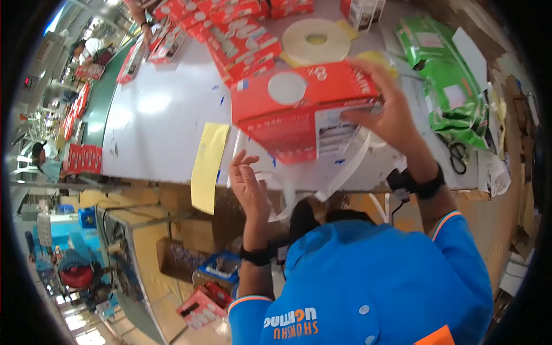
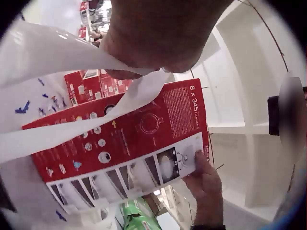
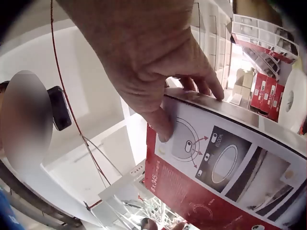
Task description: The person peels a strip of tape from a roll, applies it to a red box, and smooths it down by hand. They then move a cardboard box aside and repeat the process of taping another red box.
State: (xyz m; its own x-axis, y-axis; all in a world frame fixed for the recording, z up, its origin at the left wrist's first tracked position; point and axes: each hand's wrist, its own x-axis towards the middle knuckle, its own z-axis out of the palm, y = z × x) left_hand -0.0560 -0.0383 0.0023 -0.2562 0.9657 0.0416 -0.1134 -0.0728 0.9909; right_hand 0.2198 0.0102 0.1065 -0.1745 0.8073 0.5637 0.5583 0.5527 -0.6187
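Note:
A red box [image 1: 345,86] with a white round patch is tilted over the table, its end gripped by the right hand [image 1: 394,109]. In the right wrist view, the right hand's [image 3: 153,62] thumb lies on the printed side of the box [image 3: 177,191] and its fingers reach over the edge. To the left of the box's lower corner is the left hand [image 1: 250,190], fingers bent. The left wrist view shows a white strip [image 2: 139,93] pinched at the left hand's [image 2: 153,38] fingertips, crossing before the box [image 2: 144,124].
A tape roll [image 1: 293,43] and red boxes [image 1: 238,43] lie at the table's far side. Green packages [image 1: 448,86] and black scissors [image 1: 458,158] are at the right. A yellow sheet [image 1: 210,167] overhangs the near edge. Another person's hand [image 1: 146,34] is at upper left.

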